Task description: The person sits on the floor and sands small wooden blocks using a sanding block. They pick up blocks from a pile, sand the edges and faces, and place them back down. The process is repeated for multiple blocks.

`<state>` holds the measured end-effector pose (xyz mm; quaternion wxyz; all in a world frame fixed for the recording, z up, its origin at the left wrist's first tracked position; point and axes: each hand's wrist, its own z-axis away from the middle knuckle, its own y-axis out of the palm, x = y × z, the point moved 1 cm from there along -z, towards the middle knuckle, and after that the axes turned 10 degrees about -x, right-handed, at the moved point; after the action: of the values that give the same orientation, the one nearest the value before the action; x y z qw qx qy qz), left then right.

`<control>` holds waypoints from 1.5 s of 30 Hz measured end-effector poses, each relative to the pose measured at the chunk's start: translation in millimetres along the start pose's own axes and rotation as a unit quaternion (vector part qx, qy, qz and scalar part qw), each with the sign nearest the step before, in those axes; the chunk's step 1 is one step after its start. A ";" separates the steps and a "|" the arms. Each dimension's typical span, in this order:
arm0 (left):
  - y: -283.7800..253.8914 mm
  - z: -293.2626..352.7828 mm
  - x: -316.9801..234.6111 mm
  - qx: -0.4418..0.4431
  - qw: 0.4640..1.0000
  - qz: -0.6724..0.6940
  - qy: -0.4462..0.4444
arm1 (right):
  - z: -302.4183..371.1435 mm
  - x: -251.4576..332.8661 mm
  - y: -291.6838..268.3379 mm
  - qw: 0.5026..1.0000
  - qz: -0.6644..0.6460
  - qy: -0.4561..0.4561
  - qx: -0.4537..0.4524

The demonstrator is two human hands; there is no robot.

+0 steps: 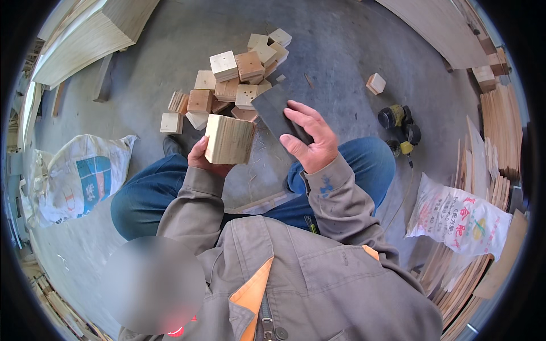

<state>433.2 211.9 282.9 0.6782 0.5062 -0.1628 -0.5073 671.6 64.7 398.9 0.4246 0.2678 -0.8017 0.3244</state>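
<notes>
Fingers of the left hand (210, 165) grasp a block (230, 139) held above the floor (335, 62): the thumb lies against its lower left side, while the other fingers pass beneath and are mostly hidden. The block stands nearly upright over them, its streaked, layered side showing. To its right, the right hand (315, 142) grasps a dark plate (270, 109), which tilts in the air just apart from the block; the thumb lies near its lower edge and the other fingers spread over its upper right part, but their hold underneath cannot be seen. Bent legs in jeans (367, 165) flank the hands. A printed white sack (65, 176) rests off to the left, and another sack (435, 210) lies to the right on planks (455, 284). Beyond the right knee a power tool (401, 122) lies on the floor. Past the left hand spreads a heap (227, 88) of similar blocks, some with dark holes. One stray block (375, 83) sits well apart on the right. Farther off stand sheet stacks (94, 40).
</notes>
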 end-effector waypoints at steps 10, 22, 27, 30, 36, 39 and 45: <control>14.8 -4.9 2.8 -0.088 0.996 0.014 -0.019 | 3.0 -28.9 8.2 0.995 0.097 0.027 -0.022; 23.0 -4.0 -1.5 0.020 0.995 0.048 -0.090 | 10.4 -29.9 15.0 0.993 0.090 0.060 0.043; 18.3 -9.8 -2.5 -0.039 0.996 0.041 -0.063 | -4.8 3.6 11.3 0.997 -0.060 0.034 0.025; 9.6 -11.2 -2.2 0.010 0.996 0.043 -0.076 | 3.4 -5.5 18.8 0.990 -0.075 0.088 0.078; 9.5 -5.6 -1.6 0.019 0.990 0.079 -0.115 | 6.0 -17.3 12.1 0.993 0.000 0.114 0.037; -1.9 -10.0 -2.9 0.045 0.991 0.071 -0.105 | -0.4 -3.2 10.9 0.993 -0.062 0.090 0.054; -5.2 -9.5 -1.4 0.022 0.990 0.069 -0.121 | 7.7 -23.3 17.0 0.993 0.016 0.089 0.075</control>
<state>436.8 218.2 274.8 0.6756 0.4435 -0.2897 -0.5129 667.2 73.5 370.7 0.4680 0.2559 -0.7384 0.4126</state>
